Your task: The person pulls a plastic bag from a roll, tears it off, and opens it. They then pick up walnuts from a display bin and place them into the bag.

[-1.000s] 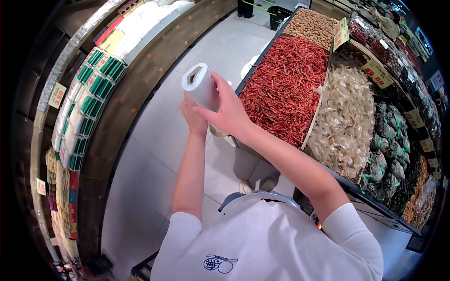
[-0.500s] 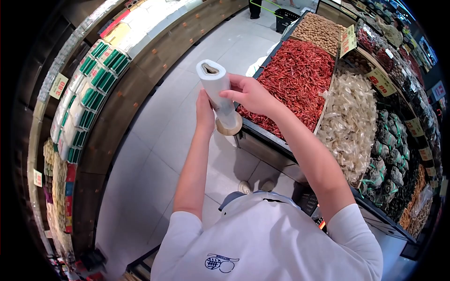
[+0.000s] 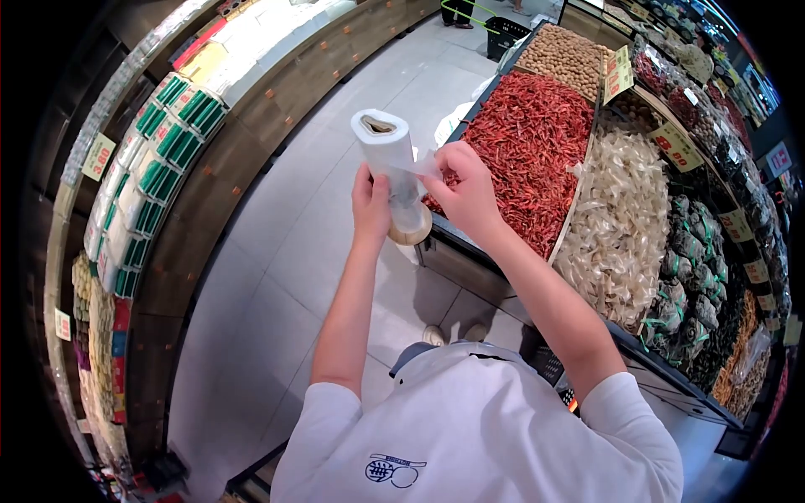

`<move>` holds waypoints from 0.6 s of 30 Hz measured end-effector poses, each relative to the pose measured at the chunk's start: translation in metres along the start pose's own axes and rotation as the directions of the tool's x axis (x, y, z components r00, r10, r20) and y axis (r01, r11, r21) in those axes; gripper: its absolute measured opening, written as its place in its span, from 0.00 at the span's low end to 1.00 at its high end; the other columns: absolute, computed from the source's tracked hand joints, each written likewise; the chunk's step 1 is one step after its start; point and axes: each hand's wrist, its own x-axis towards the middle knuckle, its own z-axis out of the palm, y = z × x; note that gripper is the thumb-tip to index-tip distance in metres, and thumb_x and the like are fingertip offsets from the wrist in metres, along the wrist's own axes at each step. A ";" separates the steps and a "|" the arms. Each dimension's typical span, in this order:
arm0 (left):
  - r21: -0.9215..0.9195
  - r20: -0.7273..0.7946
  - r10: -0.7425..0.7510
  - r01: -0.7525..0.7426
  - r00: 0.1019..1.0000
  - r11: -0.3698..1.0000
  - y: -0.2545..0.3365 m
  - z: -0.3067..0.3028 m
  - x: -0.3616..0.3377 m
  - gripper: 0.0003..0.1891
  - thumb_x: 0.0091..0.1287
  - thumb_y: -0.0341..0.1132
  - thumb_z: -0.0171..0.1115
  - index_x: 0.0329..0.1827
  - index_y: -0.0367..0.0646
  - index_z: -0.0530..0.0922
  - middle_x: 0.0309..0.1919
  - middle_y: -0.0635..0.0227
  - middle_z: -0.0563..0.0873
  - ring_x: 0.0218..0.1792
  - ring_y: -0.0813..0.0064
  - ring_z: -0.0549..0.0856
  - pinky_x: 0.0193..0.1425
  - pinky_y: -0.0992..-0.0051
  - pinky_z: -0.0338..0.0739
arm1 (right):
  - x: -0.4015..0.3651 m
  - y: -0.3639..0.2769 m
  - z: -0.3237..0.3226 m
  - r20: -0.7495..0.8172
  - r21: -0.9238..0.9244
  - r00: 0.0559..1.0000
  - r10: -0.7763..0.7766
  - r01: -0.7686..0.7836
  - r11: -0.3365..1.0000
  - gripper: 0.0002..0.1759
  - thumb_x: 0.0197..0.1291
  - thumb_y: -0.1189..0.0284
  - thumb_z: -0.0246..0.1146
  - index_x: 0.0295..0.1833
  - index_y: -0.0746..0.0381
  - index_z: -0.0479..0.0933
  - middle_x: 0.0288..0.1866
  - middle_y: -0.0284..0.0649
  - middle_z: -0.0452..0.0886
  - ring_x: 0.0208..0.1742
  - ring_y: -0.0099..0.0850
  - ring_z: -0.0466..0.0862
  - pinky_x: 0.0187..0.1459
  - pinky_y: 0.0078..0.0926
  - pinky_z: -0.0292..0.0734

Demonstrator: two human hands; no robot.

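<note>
A roll of clear plastic bags (image 3: 387, 147) stands upright in front of me on a round tan base (image 3: 417, 235). My left hand (image 3: 370, 203) is closed around the roll's near left side, thumb against the plastic. To the right of the roll, my right hand (image 3: 466, 191) pinches the loose end of a plastic bag (image 3: 427, 165), which stretches from the roll to my fingertips. Behind my right hand lies a bin of dried red chilies (image 3: 528, 142).
Right of the chilies are pale wrapped pieces (image 3: 616, 226) and dark bundles with green ties (image 3: 692, 251). Walnut-like nuts (image 3: 563, 59) fill the far bin. Price signs (image 3: 618, 75) stand along the display. A shelf of green-and-white packets (image 3: 159, 159) runs down the left. A black basket (image 3: 506, 35) is farther off.
My right hand has moved off the roll to the right, drawing out the bag's loose end. My left hand has shifted slightly, its thumb now on the front of the roll.
</note>
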 end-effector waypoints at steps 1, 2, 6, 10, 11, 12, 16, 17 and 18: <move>-0.015 0.001 0.017 -0.017 1.000 1.000 -0.002 -0.001 0.000 0.19 0.81 0.44 0.55 0.62 0.37 0.73 0.54 0.66 0.83 0.52 0.76 0.81 0.59 0.73 0.76 | -0.005 0.001 0.001 -0.091 -0.040 0.976 -0.197 0.194 0.980 0.13 0.63 0.71 0.72 0.35 0.66 0.74 0.32 0.38 0.80 0.31 0.31 0.79 0.36 0.26 0.75; -0.016 0.003 0.017 -0.017 1.000 1.000 -0.004 -0.003 0.001 0.19 0.81 0.44 0.55 0.62 0.37 0.73 0.54 0.66 0.83 0.52 0.76 0.81 0.59 0.73 0.76 | -0.010 0.001 0.002 -0.093 -0.041 0.976 -0.197 0.194 0.980 0.13 0.63 0.71 0.72 0.35 0.66 0.74 0.32 0.38 0.80 0.31 0.31 0.79 0.36 0.26 0.75; -0.012 -0.042 -0.001 0.000 0.999 1.000 -0.008 -0.003 -0.001 0.22 0.76 0.43 0.63 0.63 0.35 0.72 0.54 0.64 0.83 0.52 0.74 0.82 0.60 0.72 0.76 | -0.037 -0.015 -0.004 0.072 0.008 0.997 0.015 -0.016 1.000 0.10 0.66 0.71 0.69 0.40 0.66 0.76 0.31 0.42 0.80 0.30 0.34 0.81 0.35 0.30 0.77; 0.118 -0.153 0.014 0.004 0.988 0.993 -0.003 -0.001 -0.002 0.26 0.70 0.41 0.71 0.63 0.35 0.72 0.52 0.64 0.83 0.51 0.74 0.82 0.59 0.72 0.77 | -0.045 -0.027 -0.001 0.097 0.146 0.976 0.195 -0.208 0.967 0.17 0.67 0.71 0.67 0.57 0.65 0.74 0.32 0.41 0.82 0.28 0.28 0.80 0.33 0.26 0.75; 0.119 -0.145 0.014 0.004 0.989 0.993 -0.002 0.000 -0.003 0.26 0.70 0.41 0.71 0.63 0.35 0.72 0.52 0.64 0.83 0.51 0.74 0.82 0.59 0.72 0.77 | -0.048 -0.030 -0.001 0.074 0.193 0.970 0.233 -0.243 0.951 0.16 0.67 0.71 0.67 0.57 0.66 0.75 0.31 0.40 0.82 0.28 0.27 0.80 0.33 0.26 0.75; 0.133 -0.163 0.012 0.010 0.987 0.991 0.004 0.002 -0.004 0.27 0.68 0.40 0.73 0.62 0.36 0.72 0.51 0.65 0.83 0.50 0.74 0.82 0.59 0.72 0.77 | -0.048 -0.032 -0.003 0.054 0.240 0.961 0.270 -0.275 0.931 0.16 0.67 0.71 0.68 0.56 0.66 0.77 0.31 0.40 0.82 0.28 0.25 0.79 0.33 0.26 0.74; -0.004 -0.036 0.058 -0.059 0.998 0.998 0.015 -0.009 0.000 0.27 0.62 0.35 0.79 0.59 0.37 0.73 0.49 0.65 0.83 0.49 0.74 0.83 0.57 0.72 0.79 | -0.041 -0.035 -0.032 0.132 0.095 0.930 0.342 -0.355 0.930 0.12 0.67 0.71 0.68 0.50 0.67 0.81 0.29 0.39 0.82 0.29 0.23 0.78 0.33 0.26 0.74; -0.007 -0.026 0.058 -0.058 0.998 0.998 0.016 -0.014 0.002 0.27 0.62 0.35 0.79 0.59 0.37 0.73 0.49 0.65 0.83 0.49 0.74 0.83 0.57 0.72 0.79 | -0.040 -0.034 -0.035 0.100 0.119 0.943 0.318 -0.328 0.937 0.10 0.67 0.71 0.68 0.48 0.67 0.81 0.29 0.39 0.82 0.29 0.23 0.78 0.33 0.26 0.74; 0.063 0.008 -0.001 0.000 1.000 0.998 0.018 -0.019 0.003 0.27 0.61 0.35 0.79 0.59 0.38 0.73 0.50 0.64 0.83 0.50 0.74 0.84 0.58 0.71 0.79 | -0.039 -0.033 -0.039 0.070 0.142 0.953 0.295 -0.302 0.943 0.10 0.66 0.71 0.68 0.45 0.68 0.82 0.29 0.39 0.82 0.28 0.23 0.77 0.33 0.26 0.74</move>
